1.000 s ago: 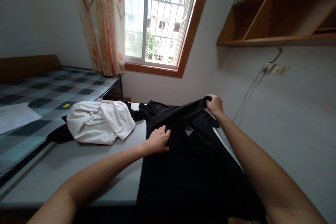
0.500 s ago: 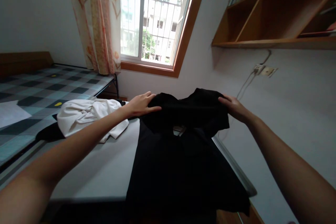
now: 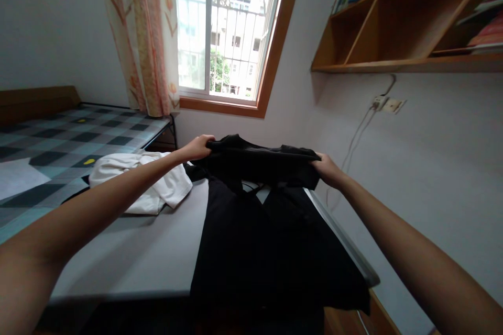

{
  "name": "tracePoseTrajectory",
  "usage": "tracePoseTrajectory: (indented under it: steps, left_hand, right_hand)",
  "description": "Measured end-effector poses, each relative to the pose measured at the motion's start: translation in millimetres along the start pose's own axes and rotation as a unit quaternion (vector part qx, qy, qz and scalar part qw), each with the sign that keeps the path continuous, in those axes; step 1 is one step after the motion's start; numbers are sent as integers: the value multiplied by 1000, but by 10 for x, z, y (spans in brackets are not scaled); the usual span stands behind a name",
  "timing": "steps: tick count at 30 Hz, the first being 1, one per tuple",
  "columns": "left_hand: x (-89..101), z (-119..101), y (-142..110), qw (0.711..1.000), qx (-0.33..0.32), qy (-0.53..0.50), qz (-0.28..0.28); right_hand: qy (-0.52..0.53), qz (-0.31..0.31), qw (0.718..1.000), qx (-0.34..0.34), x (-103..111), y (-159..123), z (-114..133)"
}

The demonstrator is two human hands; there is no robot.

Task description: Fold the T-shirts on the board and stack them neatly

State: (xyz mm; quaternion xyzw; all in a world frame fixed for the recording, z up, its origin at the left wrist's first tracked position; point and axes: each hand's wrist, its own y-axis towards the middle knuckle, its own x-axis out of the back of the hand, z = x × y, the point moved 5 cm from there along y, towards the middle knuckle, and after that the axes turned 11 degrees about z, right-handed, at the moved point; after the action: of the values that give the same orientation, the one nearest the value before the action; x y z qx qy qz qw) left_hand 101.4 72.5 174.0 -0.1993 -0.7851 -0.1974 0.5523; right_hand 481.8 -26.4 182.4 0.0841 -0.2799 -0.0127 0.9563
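Note:
A black shirt [image 3: 271, 251] lies spread over the white tabletop, its lower end reaching past the front edge. My left hand [image 3: 199, 147] is closed on the far left of its raised upper part, and my right hand [image 3: 327, 168] grips the far right. Between the two hands the cloth is stretched in a nearly level band above the table. Through a small gap below that band, some of the white surface shows. The fingertips are partly hidden by the fabric. Left of the shirt is a crumpled white garment [image 3: 173, 184], partly behind my left forearm.
The white table [image 3: 129, 256] has a metal edge along the wall at right. A bed with a checked cover [image 3: 113, 124] stands at left, with a white sheet of paper [image 3: 21, 177] on it. Wooden shelves [image 3: 393, 66] hang above a wall socket [image 3: 387, 104] with cables.
Both hands have shifted slightly left in view, and the right one is lower. The raised cloth between them is now straighter and flatter. The view has turned a little to the right.

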Motion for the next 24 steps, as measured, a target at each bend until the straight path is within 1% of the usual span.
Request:
tracePoseTrajectory:
  steps: [1,2,3,5,6,7,8,9,11,13,14,15,16,17,18,19,20,21,22,23,24]
  left_hand:
    - [-59,14,-18,1000,-6,2,17]
    - [-134,26,-41,999,-4,20,42]
    - [-219,40,-66,996,3,52,74]
    - [-381,67,-111,983,29,126,133]
    - [-439,79,-124,975,42,155,152]
    - [-477,87,-127,970,53,175,162]
    - [-493,93,-119,967,63,184,164]
    - [-491,99,-102,966,71,186,163]
    - [-442,119,-46,966,87,180,162]
    - [-357,151,24,965,102,166,174]
    - [-308,170,59,963,113,161,184]
    - [-257,186,91,960,125,160,194]
    - [-203,194,120,957,136,163,200]
    - [-144,192,146,955,147,169,197]
    - [-76,174,170,955,157,177,179]
    - [2,138,190,958,161,185,146]
    - [93,81,205,964,159,191,97]
    - [195,5,212,969,149,194,36]
    - [305,-81,207,972,136,192,-32]
    - [420,-170,194,970,121,186,-98]
    - [534,-254,177,966,106,177,-157]
  right_hand:
    - [19,21,1000,-11,-46,-25,-14]
    - [24,63,997,-30,-111,-48,-40]
    - [14,122,991,-55,-191,-70,-79]
    - [-40,238,965,-98,-355,-114,-185]
    - [-72,270,954,-109,-417,-122,-242]
    - [-94,278,949,-114,-465,-116,-293]
    - [-99,267,952,-114,-501,-98,-336]
    - [-82,245,960,-112,-530,-75,-367]
    - [-7,202,973,-109,-584,-30,-398]
    - [70,168,978,-103,-612,9,-377]
    - [92,155,979,-99,-613,31,-347]
    - [100,156,978,-95,-617,53,-308]
    - [91,175,976,-94,-630,77,-264]
    - [64,207,971,-97,-652,103,-220]
    - [17,242,964,-106,-673,133,-183]
    - [-48,266,955,-118,-681,173,-153]
    - [-121,264,948,-127,-659,229,-119]
    - [-192,227,946,-127,-601,307,-67]
    - [-248,155,949,-115,-505,395,15]
    - [-281,58,953,-93,-379,474,127]
    - [-287,-45,955,-60,-240,531,255]
